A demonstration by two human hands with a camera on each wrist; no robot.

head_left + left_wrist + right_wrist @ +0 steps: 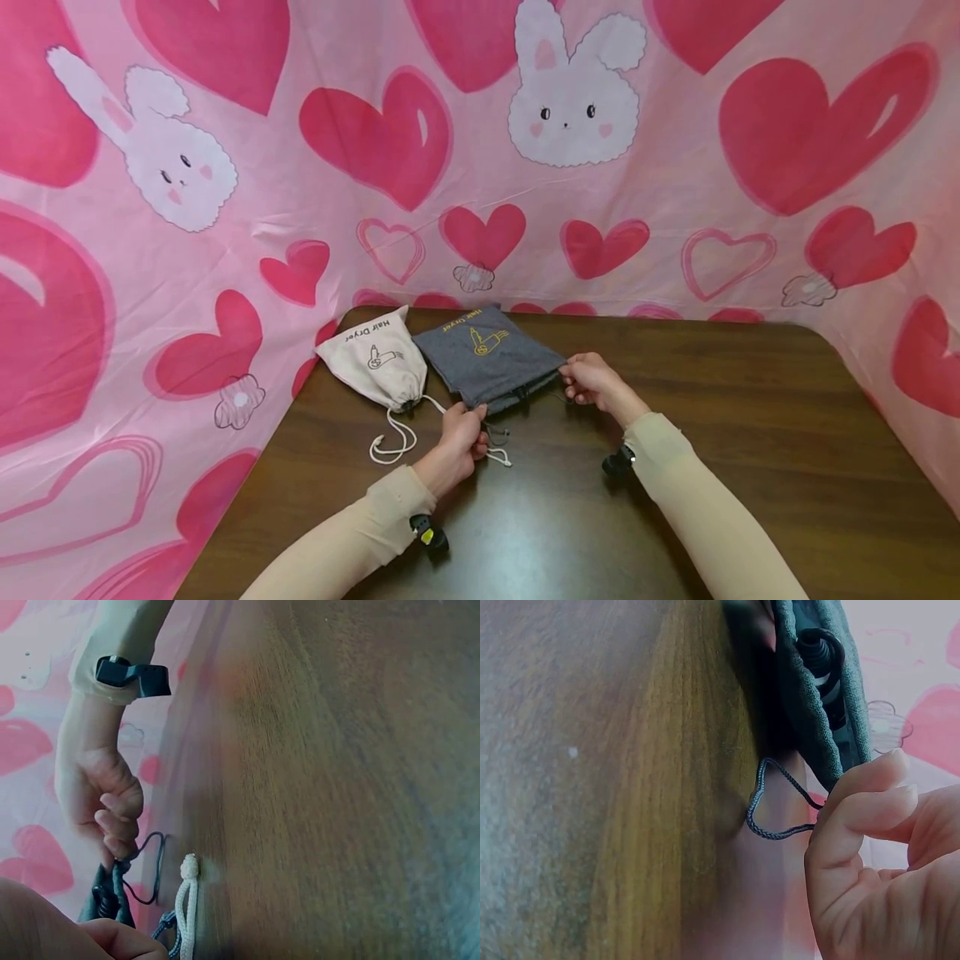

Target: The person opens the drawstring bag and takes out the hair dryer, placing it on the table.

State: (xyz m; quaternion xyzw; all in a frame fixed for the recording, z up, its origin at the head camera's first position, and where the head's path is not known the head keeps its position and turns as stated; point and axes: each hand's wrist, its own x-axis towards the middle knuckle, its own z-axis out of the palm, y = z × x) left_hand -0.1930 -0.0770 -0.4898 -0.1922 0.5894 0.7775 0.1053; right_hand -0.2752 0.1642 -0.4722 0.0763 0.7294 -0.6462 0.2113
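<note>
A dark grey drawstring bag (491, 358) with yellow "Hair Dryer" print lies toward the back of the table, its mouth facing me. My left hand (459, 432) pinches the near-left corner of its mouth. At the right corner my right hand (592, 380) pinches the edge between thumb and fingers. The right wrist view shows the mouth parted, with a black ribbed cord end (821, 649) inside. A dark drawstring loop (761, 806) hangs beside the right fingers. Most of the bag's contents are hidden by the cloth.
Left of the grey bag lies a cream drawstring bag (382, 362), also printed "Hair Dryer", its mouth gathered. Its white cord (397, 450) trails over the brown wooden table (540, 517). A pink curtain (480, 183) with hearts and rabbits stands behind and at the sides.
</note>
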